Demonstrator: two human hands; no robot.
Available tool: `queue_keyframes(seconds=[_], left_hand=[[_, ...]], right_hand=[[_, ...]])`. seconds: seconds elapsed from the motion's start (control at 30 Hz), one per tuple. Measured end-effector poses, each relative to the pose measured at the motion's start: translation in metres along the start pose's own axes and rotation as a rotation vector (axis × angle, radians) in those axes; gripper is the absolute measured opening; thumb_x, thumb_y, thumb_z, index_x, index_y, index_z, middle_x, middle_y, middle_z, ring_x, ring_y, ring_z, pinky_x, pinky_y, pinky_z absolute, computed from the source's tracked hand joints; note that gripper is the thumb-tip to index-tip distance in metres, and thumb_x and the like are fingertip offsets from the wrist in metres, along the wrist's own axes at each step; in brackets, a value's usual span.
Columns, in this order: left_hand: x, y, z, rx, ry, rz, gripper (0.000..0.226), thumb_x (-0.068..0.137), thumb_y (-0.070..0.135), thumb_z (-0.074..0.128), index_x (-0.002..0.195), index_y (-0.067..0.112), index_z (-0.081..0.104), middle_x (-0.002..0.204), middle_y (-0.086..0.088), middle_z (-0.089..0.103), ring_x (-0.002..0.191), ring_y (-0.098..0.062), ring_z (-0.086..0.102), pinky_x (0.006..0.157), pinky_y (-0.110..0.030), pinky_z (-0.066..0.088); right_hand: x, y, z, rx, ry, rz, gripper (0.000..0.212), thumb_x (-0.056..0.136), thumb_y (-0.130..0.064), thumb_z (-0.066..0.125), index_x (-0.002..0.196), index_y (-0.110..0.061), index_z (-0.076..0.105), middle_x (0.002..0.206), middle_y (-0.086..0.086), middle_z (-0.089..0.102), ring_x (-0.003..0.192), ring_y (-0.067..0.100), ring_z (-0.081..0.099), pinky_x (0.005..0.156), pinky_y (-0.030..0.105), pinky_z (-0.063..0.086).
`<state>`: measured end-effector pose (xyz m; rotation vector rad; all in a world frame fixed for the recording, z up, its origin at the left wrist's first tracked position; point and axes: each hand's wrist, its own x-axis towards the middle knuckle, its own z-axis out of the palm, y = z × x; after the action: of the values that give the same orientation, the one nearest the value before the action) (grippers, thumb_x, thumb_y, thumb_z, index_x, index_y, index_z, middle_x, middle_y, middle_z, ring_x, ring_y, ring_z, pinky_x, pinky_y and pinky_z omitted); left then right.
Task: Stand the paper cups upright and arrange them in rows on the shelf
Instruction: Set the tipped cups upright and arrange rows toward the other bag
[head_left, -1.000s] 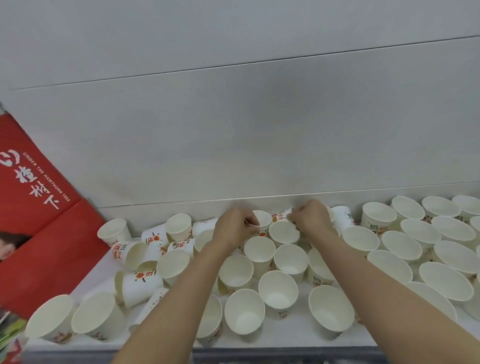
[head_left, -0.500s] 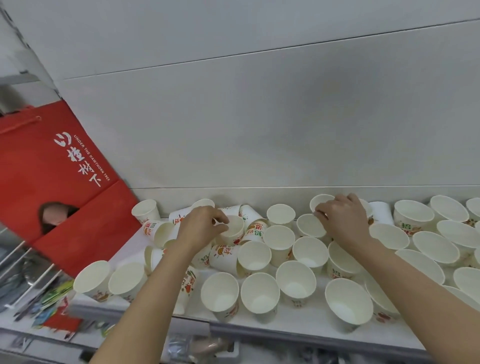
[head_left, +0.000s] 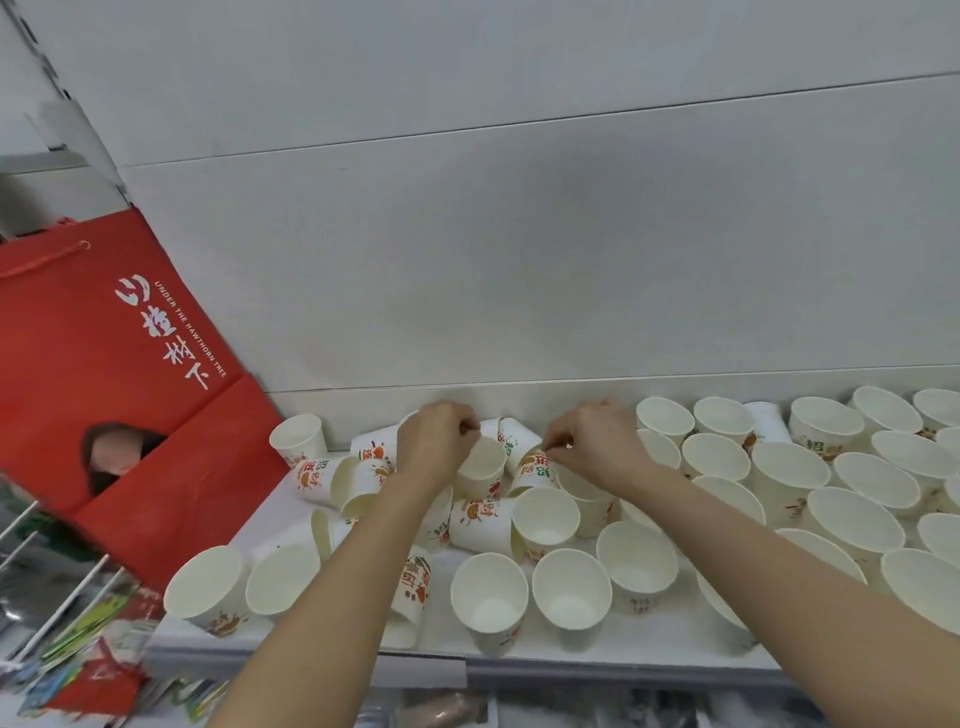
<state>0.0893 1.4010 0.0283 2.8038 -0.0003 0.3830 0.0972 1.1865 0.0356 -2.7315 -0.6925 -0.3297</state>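
Note:
Several white paper cups with red and green print cover the white shelf (head_left: 649, 657). Those at the right stand upright in rows (head_left: 789, 465). A cluster at the left middle lies tipped on its sides (head_left: 480, 522). My left hand (head_left: 436, 441) pinches the rim of an upright cup (head_left: 483, 465) near the back wall. My right hand (head_left: 597, 444) grips the rim of a tilted cup (head_left: 535, 470) just to the right of it. The two hands are close together.
A red paper bag (head_left: 114, 364) with white lettering leans at the shelf's left end. The grey back wall (head_left: 519, 260) rises directly behind the cups. Below the shelf's front edge lie packaged goods (head_left: 88, 639) and white wire rods.
My right hand has moved left from the back-row cups to the tilted cup beside my left hand. My left hand stays on its cup, a little further back. The view has shifted slightly.

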Motion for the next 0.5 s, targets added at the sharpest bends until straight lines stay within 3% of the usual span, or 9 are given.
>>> queue_keyframes(seconds=[0.13,0.2,0.37,0.5], left_hand=[[0.028,0.031,0.002,0.156,-0.157,0.446,0.040,0.084,0.006,0.058,0.112,0.033,0.068,0.111,0.006,0.067,0.107,-0.019,0.056,0.086,-0.033,0.046],[0.038,0.044,0.005,0.267,-0.288,0.565,0.045,0.084,0.005,0.057,0.118,0.034,0.064,0.113,0.001,0.066,0.108,-0.022,0.056,0.084,-0.034,0.044],[0.056,0.055,0.008,0.439,-0.549,0.661,0.046,0.083,0.017,0.066,0.124,0.035,0.056,0.106,-0.001,0.066,0.099,-0.024,0.060,0.072,-0.032,0.043],[0.060,0.046,0.014,0.432,-0.548,0.684,0.052,0.077,0.028,0.074,0.125,0.034,0.054,0.105,0.001,0.066,0.097,-0.022,0.059,0.073,-0.031,0.044]], right_hand=[[0.006,-0.002,-0.001,-0.037,-0.056,0.095,0.011,0.081,-0.030,0.064,0.086,-0.033,0.073,0.091,-0.012,0.072,0.095,0.013,0.059,0.081,0.030,0.022],[0.007,-0.005,-0.003,-0.030,-0.091,0.111,0.010,0.080,-0.034,0.065,0.086,-0.034,0.074,0.091,-0.014,0.072,0.093,0.010,0.059,0.084,0.032,0.024],[0.003,-0.013,-0.002,-0.017,-0.135,0.124,0.009,0.078,-0.039,0.068,0.083,-0.036,0.074,0.085,-0.013,0.072,0.086,0.009,0.060,0.087,0.035,0.027],[0.004,-0.021,-0.002,-0.075,-0.171,0.127,0.010,0.073,-0.041,0.069,0.081,-0.035,0.072,0.084,-0.014,0.071,0.086,0.009,0.060,0.085,0.035,0.026]])
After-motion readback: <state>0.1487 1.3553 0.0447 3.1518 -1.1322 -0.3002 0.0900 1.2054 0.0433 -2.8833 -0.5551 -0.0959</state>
